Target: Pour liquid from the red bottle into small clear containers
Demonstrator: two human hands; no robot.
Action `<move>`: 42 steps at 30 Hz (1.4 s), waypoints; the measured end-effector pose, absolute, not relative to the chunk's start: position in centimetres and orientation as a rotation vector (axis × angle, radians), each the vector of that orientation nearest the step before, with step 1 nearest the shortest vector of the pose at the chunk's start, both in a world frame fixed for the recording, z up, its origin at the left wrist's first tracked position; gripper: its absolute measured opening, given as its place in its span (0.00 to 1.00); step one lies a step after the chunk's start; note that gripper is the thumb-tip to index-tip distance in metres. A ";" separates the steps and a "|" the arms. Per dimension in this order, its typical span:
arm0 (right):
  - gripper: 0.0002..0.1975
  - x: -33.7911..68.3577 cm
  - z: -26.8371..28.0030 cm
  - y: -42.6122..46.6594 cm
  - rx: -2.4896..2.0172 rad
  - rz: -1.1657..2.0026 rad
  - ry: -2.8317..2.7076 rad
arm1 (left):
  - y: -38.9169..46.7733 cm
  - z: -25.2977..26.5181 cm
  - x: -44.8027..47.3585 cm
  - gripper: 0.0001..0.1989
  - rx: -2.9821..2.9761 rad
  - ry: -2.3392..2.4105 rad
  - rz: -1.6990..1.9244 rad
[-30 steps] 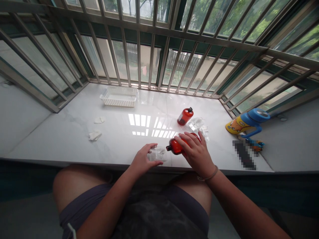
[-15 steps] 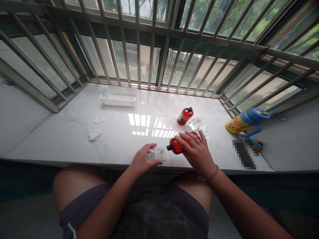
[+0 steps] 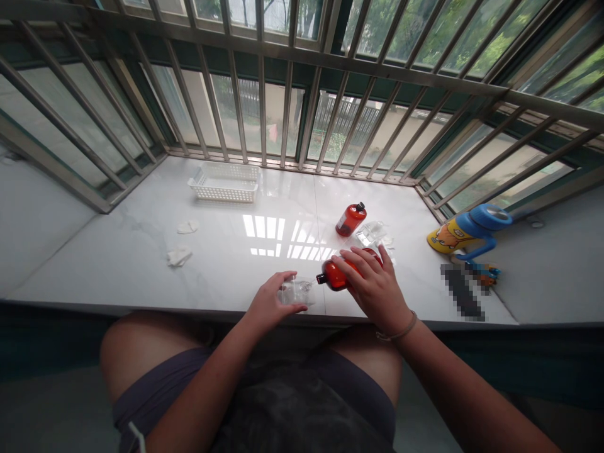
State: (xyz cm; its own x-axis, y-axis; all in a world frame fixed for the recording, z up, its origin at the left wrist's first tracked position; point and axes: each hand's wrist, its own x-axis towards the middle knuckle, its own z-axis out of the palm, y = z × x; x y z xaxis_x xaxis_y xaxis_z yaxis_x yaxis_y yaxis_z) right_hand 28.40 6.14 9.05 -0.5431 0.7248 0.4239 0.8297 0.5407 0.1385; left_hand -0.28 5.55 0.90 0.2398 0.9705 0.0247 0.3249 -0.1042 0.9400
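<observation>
My left hand [image 3: 271,301] is closed around a small clear plastic cup [image 3: 297,291] near the front edge of the counter. My right hand [image 3: 370,286] grips a red bottle [image 3: 336,275] with a black neck, tipped so that its mouth points left at the cup. A thin clear stream shows between the bottle's mouth and the cup. Just beyond my right hand a second red bottle [image 3: 350,221] with a black top and a pale label leans in the picture. Beside it lies crumpled clear plastic [image 3: 372,234], partly hidden behind my fingers.
A white perforated basket [image 3: 225,192] sits at the back left. Two crumpled white tissues [image 3: 179,255] lie on the left. To the right stand a blue and yellow handled bottle [image 3: 465,229] and a blurred-out dark object [image 3: 462,292]. Metal bars [image 3: 311,119] line the windows behind the counter.
My right hand and the red bottle have shifted very slightly to the right. My left hand and the cup have stayed in place.
</observation>
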 end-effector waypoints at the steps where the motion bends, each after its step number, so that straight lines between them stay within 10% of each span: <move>1: 0.27 28.4 9.1 6.2 -1.283 -0.472 -2.464 | 5.5 0.9 -0.3 0.37 1.602 1.234 0.897; 42: 0.24 28.4 10.1 6.5 -1.242 -0.542 -2.456 | 5.5 0.7 -0.4 0.38 1.528 1.248 0.872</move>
State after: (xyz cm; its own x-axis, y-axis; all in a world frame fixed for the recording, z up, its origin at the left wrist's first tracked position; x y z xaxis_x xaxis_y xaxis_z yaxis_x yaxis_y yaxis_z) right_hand 28.45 6.54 10.12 -0.5626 0.6898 0.4557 0.8175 0.5463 0.1824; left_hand -0.36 5.52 0.66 0.2261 0.9734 -0.0372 0.3001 -0.0333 0.9533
